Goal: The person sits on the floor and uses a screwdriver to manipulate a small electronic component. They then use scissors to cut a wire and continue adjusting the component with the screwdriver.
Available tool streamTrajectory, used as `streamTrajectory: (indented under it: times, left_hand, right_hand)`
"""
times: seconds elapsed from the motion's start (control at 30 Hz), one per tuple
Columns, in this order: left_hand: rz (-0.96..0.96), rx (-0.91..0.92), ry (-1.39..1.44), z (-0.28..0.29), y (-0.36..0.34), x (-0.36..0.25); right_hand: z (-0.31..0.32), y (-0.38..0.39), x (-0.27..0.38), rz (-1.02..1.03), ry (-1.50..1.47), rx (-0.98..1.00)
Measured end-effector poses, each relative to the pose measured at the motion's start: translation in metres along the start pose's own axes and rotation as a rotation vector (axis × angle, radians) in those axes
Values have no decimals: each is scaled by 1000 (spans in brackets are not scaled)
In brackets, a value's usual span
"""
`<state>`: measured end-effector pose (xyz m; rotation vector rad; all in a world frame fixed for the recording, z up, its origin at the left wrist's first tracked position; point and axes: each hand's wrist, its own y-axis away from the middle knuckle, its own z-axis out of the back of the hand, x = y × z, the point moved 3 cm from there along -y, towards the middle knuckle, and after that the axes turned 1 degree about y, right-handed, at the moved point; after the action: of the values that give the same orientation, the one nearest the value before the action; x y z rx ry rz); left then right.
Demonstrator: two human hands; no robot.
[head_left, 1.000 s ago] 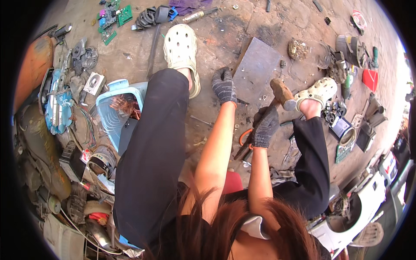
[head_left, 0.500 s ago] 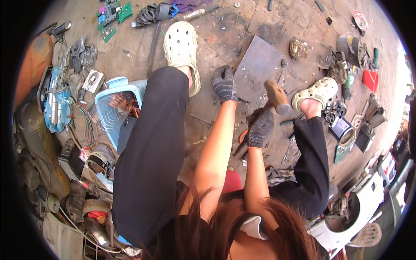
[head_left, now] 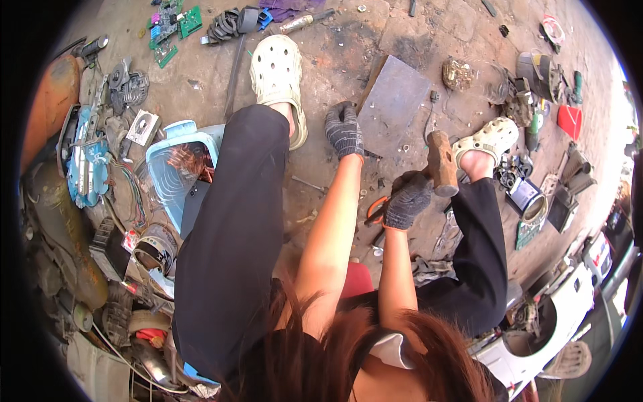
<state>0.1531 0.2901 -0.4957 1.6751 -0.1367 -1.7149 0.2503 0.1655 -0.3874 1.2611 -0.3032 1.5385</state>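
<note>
In my gloved right hand (head_left: 408,199) is a hammer (head_left: 442,164), its heavy, rusty head up beside my right shoe and most of its handle hidden by the fingers. My gloved left hand (head_left: 343,132) is at the near left edge of a flat grey metal plate (head_left: 395,97) on the ground. Its fingers are curled, and whatever they may hold is hidden. A tool with orange handles (head_left: 376,211) lies just left of my right hand. A thin metal rod (head_left: 308,184) lies left of my left forearm.
A blue plastic basket (head_left: 164,167) with copper-coloured scrap stands left of my left leg. Green circuit boards (head_left: 190,21) lie at the far left. Beyond my right shoe (head_left: 485,144) are a clear jar (head_left: 495,84), a red scoop-like piece (head_left: 570,122) and motor parts. A white casing (head_left: 549,328) lies at lower right.
My right hand has swung the hammer a little to the right, away from the plate, and its head has turned more upright. My left hand stays almost in place.
</note>
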Motion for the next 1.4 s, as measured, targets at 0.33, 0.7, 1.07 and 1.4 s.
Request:
streamTrajectory:
  times: [0.33,0.7,1.07,1.4]
  left_hand:
    - [-38,-12,-68,0,1,5]
    - [18,-33,-30,0,-1,8]
    - [5,19,-217,-6,4,2]
    - [2,-3,-81,-8,4,4]
  right_hand:
    - [-10,-7,11,3,361,31]
    - [-28,-24,-6,-12,649,201]
    - [-9,-20,-35,209,802,91]
    - [-7,0,-3,377,696,66]
